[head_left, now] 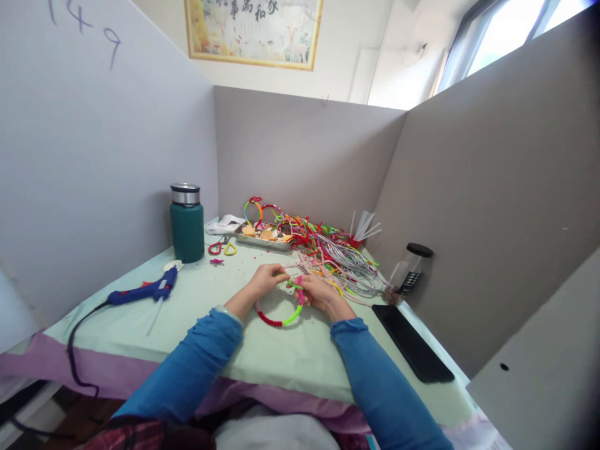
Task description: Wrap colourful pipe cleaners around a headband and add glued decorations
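A hoop (270, 321) wrapped in red, bright green and pink fuzzy pipe cleaner hangs just above the table between my hands. My right hand (321, 292) is closed around its pink upper right part. My left hand (266, 280) is pinched at the top of the hoop, on a short green pipe cleaner (295, 284) that crosses toward the pink part. The fingertips of both hands nearly meet there, and they partly hide the hoop's upper edge.
Beyond my hands lies a tangled heap of coloured pipe cleaners (323, 240) beside a metal tray (265, 242). To the left are a green bottle (187, 231), a corded blue glue gun (143, 292) and scissors (221, 249). A black phone (412, 344) and a clear jar (407, 272) are right.
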The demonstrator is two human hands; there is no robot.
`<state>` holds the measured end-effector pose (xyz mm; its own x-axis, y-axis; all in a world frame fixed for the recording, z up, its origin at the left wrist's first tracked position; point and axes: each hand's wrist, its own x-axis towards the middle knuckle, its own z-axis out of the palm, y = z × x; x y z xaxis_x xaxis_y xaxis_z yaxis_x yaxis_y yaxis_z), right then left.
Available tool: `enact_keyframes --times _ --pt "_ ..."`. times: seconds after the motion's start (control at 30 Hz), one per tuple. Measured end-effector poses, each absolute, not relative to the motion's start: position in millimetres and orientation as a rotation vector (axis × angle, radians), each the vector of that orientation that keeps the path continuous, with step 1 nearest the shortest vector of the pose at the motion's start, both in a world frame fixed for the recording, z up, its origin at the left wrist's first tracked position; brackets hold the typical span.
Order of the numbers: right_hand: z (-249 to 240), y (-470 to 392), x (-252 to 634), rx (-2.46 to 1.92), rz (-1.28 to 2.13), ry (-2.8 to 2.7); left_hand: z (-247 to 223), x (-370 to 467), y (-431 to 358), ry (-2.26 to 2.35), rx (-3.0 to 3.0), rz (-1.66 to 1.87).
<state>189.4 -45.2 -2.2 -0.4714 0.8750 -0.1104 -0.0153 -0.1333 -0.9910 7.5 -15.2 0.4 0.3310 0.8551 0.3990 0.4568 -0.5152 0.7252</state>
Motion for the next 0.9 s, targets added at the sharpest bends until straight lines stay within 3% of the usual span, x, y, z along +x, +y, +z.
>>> enact_keyframes --times 0.37,0.63,0.9 --pt "-8.8 -39.3 188.3 -1.023 1.493 -1.564 0.6 7.3 -12.4 1.022 1.923 1.102" --pt "-13.3 -29.3 190.2 -1.081 0.820 -1.679 2.1 8.4 -13.9 1.109 1.829 1.039" --pt "-8.9 -27.3 199.8 -1.143 0.450 -1.843 2.2 7.2 -19.9 1.010 1.722 0.855"
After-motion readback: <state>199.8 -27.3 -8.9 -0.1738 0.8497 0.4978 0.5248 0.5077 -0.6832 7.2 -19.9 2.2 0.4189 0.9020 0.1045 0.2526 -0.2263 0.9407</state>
